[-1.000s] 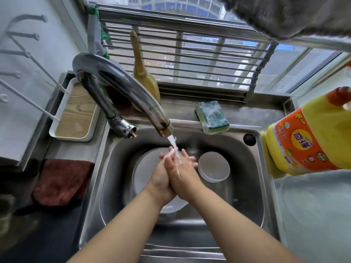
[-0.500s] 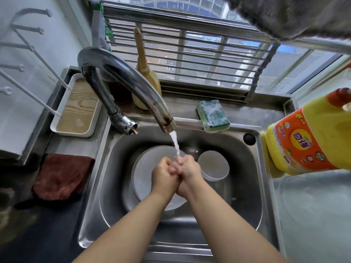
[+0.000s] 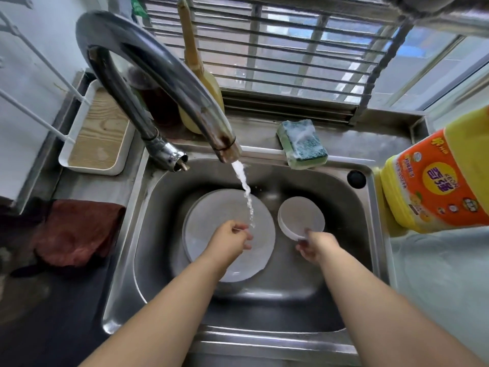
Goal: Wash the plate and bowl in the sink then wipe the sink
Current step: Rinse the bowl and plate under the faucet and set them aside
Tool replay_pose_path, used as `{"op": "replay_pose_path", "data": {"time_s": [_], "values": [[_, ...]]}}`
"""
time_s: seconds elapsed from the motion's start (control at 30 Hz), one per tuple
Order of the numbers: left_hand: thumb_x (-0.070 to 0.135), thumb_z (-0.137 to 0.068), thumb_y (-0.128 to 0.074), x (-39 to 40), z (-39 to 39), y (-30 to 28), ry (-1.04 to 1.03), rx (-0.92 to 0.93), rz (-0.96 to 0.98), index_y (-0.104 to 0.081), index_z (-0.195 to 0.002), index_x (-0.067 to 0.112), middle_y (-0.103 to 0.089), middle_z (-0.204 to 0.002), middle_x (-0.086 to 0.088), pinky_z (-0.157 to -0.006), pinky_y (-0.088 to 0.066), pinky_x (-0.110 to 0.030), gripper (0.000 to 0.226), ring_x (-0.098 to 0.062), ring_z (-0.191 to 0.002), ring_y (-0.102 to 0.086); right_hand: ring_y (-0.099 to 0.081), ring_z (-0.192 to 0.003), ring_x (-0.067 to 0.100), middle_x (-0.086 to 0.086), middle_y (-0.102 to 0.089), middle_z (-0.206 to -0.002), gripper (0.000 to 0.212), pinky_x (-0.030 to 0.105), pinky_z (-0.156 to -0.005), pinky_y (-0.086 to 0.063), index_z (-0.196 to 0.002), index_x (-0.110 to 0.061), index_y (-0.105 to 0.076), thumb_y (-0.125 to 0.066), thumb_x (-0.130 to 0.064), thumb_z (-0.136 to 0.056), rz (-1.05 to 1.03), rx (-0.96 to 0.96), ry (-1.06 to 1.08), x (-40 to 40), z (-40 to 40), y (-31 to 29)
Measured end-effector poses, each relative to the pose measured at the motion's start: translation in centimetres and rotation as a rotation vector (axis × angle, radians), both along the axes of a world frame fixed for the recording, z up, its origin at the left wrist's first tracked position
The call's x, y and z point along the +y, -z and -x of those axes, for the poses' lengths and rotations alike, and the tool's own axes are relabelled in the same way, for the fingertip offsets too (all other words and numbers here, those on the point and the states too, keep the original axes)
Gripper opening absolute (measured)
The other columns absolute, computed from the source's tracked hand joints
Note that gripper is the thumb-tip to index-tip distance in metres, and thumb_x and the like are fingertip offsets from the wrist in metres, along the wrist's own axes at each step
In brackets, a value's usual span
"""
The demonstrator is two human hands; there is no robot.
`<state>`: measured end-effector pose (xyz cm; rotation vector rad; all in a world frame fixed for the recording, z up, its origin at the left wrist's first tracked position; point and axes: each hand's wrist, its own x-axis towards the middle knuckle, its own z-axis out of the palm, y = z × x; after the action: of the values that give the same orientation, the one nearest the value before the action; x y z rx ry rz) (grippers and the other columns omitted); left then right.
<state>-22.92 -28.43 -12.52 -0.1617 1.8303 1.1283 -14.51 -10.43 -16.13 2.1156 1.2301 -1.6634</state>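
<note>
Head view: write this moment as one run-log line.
tap running | left hand under stream, over plate | right hand grips bowl rim

The left hand [image 3: 232,238] covers the plate's [image 3: 211,223] 6 o'clock part; the detergent bottle [image 3: 439,178] is cut off at 3 o'clock.

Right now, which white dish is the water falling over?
The big flat plate, left of the small bowl. The stream comes down over it onto the left hand.

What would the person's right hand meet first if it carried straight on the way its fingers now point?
Most likely the white bowl: the right hand points away from the body at its near rim, fingertips at or just touching it. Depth is unclear.
</note>
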Motion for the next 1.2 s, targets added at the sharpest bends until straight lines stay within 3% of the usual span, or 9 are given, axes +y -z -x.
{"op": "replay_pose_path", "data": {"time_s": [0.13, 0.2, 0.3, 0.47, 0.67, 0.8, 0.97, 1.1, 1.2], "values": [[0.013, -0.099, -0.043, 0.5, -0.1, -0.3, -0.068, -0.068, -0.013, -0.054, -0.109, 0.015, -0.064, -0.098, -0.004, -0.087, -0.050, -0.035, 0.015, -0.020, -0.088, -0.064, -0.053, -0.062, 0.028, 0.023, -0.054, -0.117, 0.039, 0.023, -0.030, -0.044, -0.125, 0.000, -0.048, -0.048, 0.009, -0.086, -0.090, 0.006, 0.020, 0.5, 0.1, 1.3], [0.013, -0.099, -0.043, 0.5, -0.1, -0.5, -0.080, -0.076, -0.007, -0.055, -0.112, 0.013, -0.065, -0.097, -0.005, -0.087, -0.050, -0.035, 0.017, -0.021, -0.087, -0.064, -0.059, -0.073, 0.034, 0.021, -0.054, -0.102, 0.038, 0.037, -0.054, -0.058, -0.120, 0.003, -0.051, -0.053, 0.007, -0.082, -0.160, -0.033, -0.024, 0.3, 0.0, 0.8], [0.017, -0.099, -0.046, 0.5, -0.2, -1.0, -0.089, -0.084, -0.016, -0.053, -0.118, 0.010, -0.064, -0.099, -0.006, -0.088, -0.051, -0.037, 0.022, -0.021, -0.086, -0.065, -0.063, -0.091, 0.042, 0.017, -0.062, -0.094, 0.040, 0.049, -0.080, -0.055, -0.113, 0.000, -0.054, -0.056, -0.004, -0.073, -0.331, -0.071, -0.253, -0.6, -0.2, -1.2], [0.037, -0.095, -0.053, 0.5, -0.7, -2.4, -0.233, -0.244, -0.257, -0.040, -0.130, 0.026, -0.058, -0.120, -0.006, -0.085, -0.054, -0.041, 0.039, -0.026, -0.102, -0.064, -0.058, -0.083, 0.021, 0.005, -0.059, -0.097, 0.023, 0.028, -0.066, -0.048, -0.108, -0.016, -0.052, -0.049, -0.009, -0.086, -0.402, 0.177, -0.541, -5.2, 0.4, -6.7], [-0.008, -0.084, -0.040, -0.9, -0.5, -3.6, -0.337, -0.139, -0.426, -0.044, -0.132, 0.026, -0.058, -0.124, -0.010, -0.077, -0.058, -0.042, 0.059, -0.033, -0.108, -0.061, -0.068, -0.065, 0.019, 0.007, -0.066, -0.093, 0.027, 0.032, -0.060, -0.055, -0.112, -0.015, -0.052, -0.045, -0.009, -0.087, -0.258, 0.335, -0.565, -8.4, 1.1, -9.1], [-0.008, -0.073, -0.036, -2.9, 1.4, -4.3, -0.163, -0.207, -0.321, -0.050, -0.127, 0.020, -0.057, -0.121, -0.015, -0.075, -0.058, -0.044, 0.062, -0.037, -0.107, -0.059, -0.066, -0.071, 0.029, 0.012, -0.067, -0.088, 0.023, 0.035, -0.064, -0.057, -0.099, -0.015, -0.058, -0.041, -0.007, -0.085, -0.170, 0.243, -0.740, -7.5, 2.3, -10.9], [0.003, -0.071, -0.048, -1.8, 0.4, -4.7, -0.334, 0.049, -0.162, -0.055, -0.116, 0.021, -0.064, -0.112, -0.010, -0.080, -0.056, -0.041, 0.049, -0.028, -0.101, -0.062, -0.063, -0.069, 0.028, 0.017, -0.065, -0.086, 0.032, 0.026, -0.050, -0.052, -0.099, -0.004, -0.059, -0.037, 0.012, -0.082, 0.086, 0.339, -0.277, -10.8, 3.6, -11.1], [0.013, -0.057, -0.044, -2.7, 1.2, -6.4, 0.048, 0.035, -0.117, -0.062, -0.103, 0.025, -0.067, -0.103, -0.006, -0.081, -0.057, -0.043, 0.051, -0.025, -0.099, -0.062, -0.056, -0.041, 0.018, 0.019, -0.059, -0.069, 0.028, 0.020, -0.039, -0.038, -0.102, 0.009, -0.057, -0.045, 0.004, -0.078, 0.112, 0.239, -0.425, -9.3, 2.4, -11.2], [0.010, -0.057, -0.041, -2.5, 1.4, -7.1, -0.101, -0.015, -0.175, -0.056, -0.115, 0.019, -0.063, -0.105, -0.008, -0.078, -0.055, -0.039, 0.060, -0.026, -0.098, -0.059, -0.054, -0.035, 0.017, 0.016, -0.060, -0.062, 0.024, 0.021, -0.035, -0.044, -0.097, 0.009, -0.055, -0.036, 0.008, -0.083, 0.096, 0.240, -0.326, -9.2, 2.7, -11.4]]}}
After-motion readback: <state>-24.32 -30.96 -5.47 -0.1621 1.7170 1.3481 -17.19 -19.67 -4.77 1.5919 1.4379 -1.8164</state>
